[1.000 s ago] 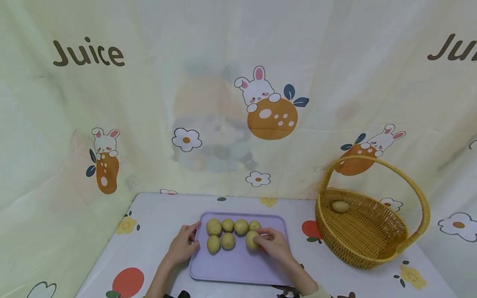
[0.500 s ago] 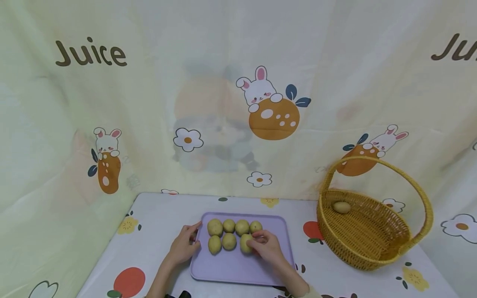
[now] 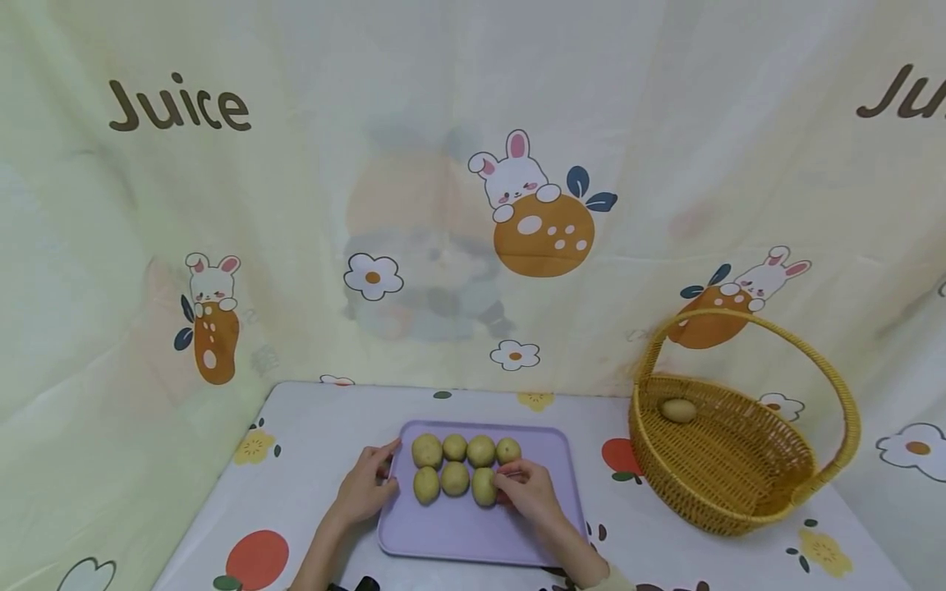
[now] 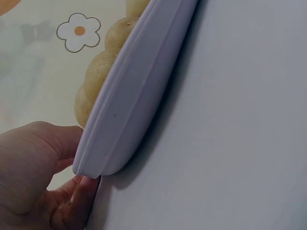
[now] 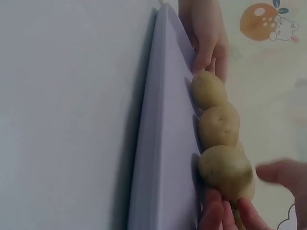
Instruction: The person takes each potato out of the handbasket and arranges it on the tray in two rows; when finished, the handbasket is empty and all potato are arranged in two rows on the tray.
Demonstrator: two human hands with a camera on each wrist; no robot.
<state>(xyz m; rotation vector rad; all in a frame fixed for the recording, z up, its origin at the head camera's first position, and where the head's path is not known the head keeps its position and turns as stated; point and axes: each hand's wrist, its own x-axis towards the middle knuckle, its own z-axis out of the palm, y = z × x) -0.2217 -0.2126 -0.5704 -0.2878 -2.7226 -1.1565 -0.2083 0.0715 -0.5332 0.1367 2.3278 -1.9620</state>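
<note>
A lilac tray [image 3: 458, 533] bears several potatoes set out in two rows. My left hand [image 3: 364, 486] rests at the tray's left side, index finger and thumb against its edge; the left wrist view shows the fingers [image 4: 69, 139] at the tray's end. On the tray's right half, my right hand [image 3: 528, 491] is at the rightmost potato [image 3: 484, 487] of the near row. In the right wrist view, fingertips touch that potato [image 5: 225, 167] from one side, while the blurred thumb [image 5: 278, 172] stands slightly off it.
To the right stands a yellow wicker basket [image 3: 709, 501] with a tall arched handle. One potato [image 3: 677, 410] lies inside it. A printed cloth covers the table, and a printed curtain [image 3: 436, 205] hangs behind.
My right hand has moved left across the tray with the potato, bringing it beside the others in the near row. The thumb now shows apart from it. The left hand stays put.
</note>
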